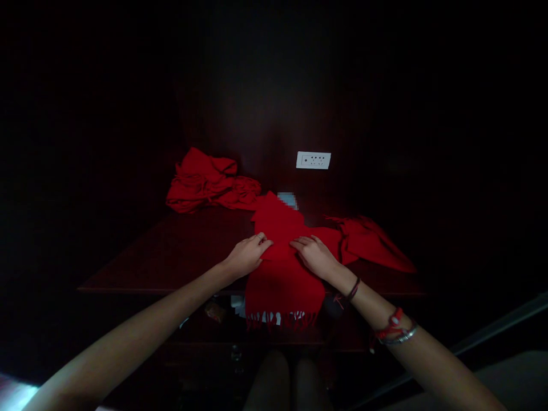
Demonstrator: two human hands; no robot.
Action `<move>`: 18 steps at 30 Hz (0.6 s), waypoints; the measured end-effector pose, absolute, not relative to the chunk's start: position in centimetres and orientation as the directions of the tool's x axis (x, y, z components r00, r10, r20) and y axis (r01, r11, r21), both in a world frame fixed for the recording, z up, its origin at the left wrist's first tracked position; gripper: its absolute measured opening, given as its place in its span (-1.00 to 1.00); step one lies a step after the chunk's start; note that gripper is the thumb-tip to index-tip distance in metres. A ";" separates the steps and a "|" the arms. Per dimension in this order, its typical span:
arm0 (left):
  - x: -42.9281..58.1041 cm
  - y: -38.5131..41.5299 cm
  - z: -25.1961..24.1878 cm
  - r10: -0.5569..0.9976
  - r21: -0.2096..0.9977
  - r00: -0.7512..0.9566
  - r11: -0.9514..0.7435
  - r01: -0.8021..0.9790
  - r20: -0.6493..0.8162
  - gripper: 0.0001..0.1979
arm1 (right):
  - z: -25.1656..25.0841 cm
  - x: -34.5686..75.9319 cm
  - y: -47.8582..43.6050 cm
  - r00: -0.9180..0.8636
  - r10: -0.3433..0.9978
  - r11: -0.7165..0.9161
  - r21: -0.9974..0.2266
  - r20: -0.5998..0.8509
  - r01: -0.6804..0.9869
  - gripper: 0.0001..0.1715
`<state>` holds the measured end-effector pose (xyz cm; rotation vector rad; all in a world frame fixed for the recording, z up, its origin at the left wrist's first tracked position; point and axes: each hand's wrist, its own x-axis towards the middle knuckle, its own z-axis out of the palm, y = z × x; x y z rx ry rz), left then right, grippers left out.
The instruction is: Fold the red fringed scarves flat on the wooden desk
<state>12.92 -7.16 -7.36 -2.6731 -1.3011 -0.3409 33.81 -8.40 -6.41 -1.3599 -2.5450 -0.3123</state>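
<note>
A red scarf (pixel 285 285) with a fringed end lies over the front edge of the dark tabletop, and its fringe hangs below the edge. My left hand (pixel 249 255), with a ring on one finger, is closed on the scarf's left side. Opposite it, my right hand (pixel 317 257) grips the cloth at the right side, its fingers bent over the fabric. Between the hands the scarf runs back in a raised, creased layer. Parts of my fingertips are hard to make out against the cloth.
Bundled red scarves (pixel 205 182) are heaped at the back left. More red cloth (pixel 372 242) lies on the right of the dark tabletop (pixel 162 251). A white wall socket (pixel 313 160) is behind. Under the edge, a shelf holds small items, including a packet (pixel 214 311).
</note>
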 end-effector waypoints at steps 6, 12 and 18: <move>12.7 -7.1 -9.8 0.858 0.172 0.418 -0.479 0.861 0.298 -0.41 | -6.7 32.2 -7.5 -0.587 0.720 0.629 0.008 0.370 0.777 -0.57; 12.1 -7.2 -9.4 0.913 0.271 0.341 -0.395 0.878 0.225 -0.38 | -9.7 33.2 -7.7 -0.614 0.709 0.672 -0.067 0.348 0.738 -0.50; 12.7 -5.9 -5.4 0.746 0.207 0.658 -0.663 0.719 0.103 -0.33 | -10.1 33.5 -7.4 -0.615 0.700 0.691 -0.127 0.363 0.712 -0.43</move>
